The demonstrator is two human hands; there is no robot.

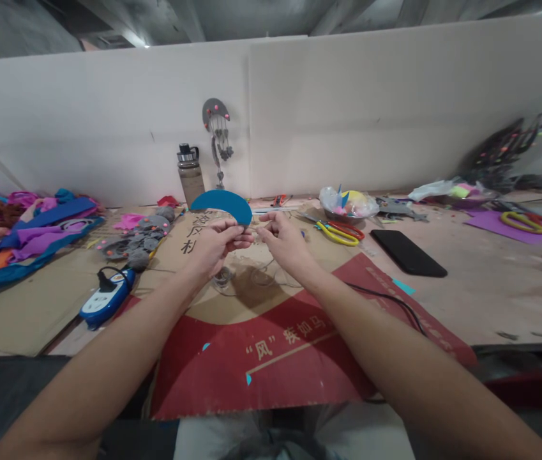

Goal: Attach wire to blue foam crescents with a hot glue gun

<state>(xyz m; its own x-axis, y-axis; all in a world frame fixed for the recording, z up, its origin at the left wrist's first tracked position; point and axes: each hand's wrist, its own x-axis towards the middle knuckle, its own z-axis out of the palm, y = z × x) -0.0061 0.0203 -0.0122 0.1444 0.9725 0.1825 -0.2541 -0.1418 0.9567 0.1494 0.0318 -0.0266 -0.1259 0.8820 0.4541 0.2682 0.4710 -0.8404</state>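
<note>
Item: one large red-and-tan printed cardboard sheet [294, 364], lying flat beneath our two hands.

Item: our left hand [218, 246], thumb and fingertips closed on the end of the next piece; our right hand [283, 236], fingers bent just beside it. Whether the right pinches something fine, we cannot tell.

Item: one blue, smooth-edged, thin crescent of felt-like sheet [223, 201], held up above the cardboard. We judge it very light, pliable yet firm enough to stand out unsupported, matte rather than slippery, liable to crease if squeezed. We would hold it near the rounded end, leaving the curved edge free.

Item: one shallow dark bowl with crinkled clear plastic [342, 216], holding yellow and blue pieces.

Item: one tinted see-through bottle with black lid [190, 182], upright by the wall; we cannot tell its contents.

Item: one small clear round container [223, 278], its contents too small to identify.
</note>
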